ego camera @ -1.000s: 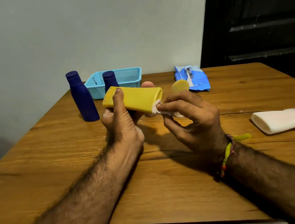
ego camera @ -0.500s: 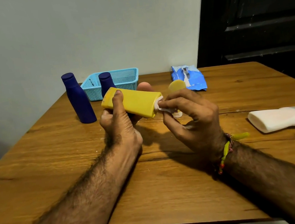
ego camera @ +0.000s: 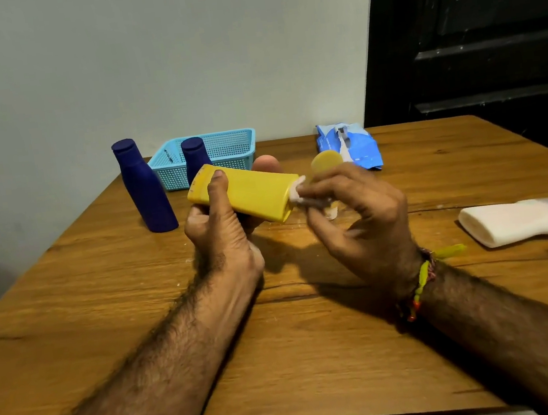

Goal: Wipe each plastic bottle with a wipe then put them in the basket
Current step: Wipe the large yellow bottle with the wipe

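Far left, a blue bottle (ego camera: pixel 144 188) stands on the tabletop (ego camera: pixel 102 280), a second one (ego camera: pixel 194 158) in front of the basket (ego camera: pixel 224 148). My left hand (ego camera: pixel 223 230) grips the yellow bottle (ego camera: pixel 246 193), held sideways above the tabletop. My right hand (ego camera: pixel 359 214) pinches a wipe (ego camera: pixel 298 194) against its end. Step: wiping, first bottle. Next, I judge: finish the wipe, then carry it back to the basket. Wipes pack (ego camera: pixel 348 146) and a white cloth (ego camera: pixel 516 220) lie to the right.

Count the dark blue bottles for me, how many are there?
2. One tall dark blue plastic bottle stands left of the light blue mesh basket; another dark blue plastic bottle stands before it, partly hidden by the yellow bottle.
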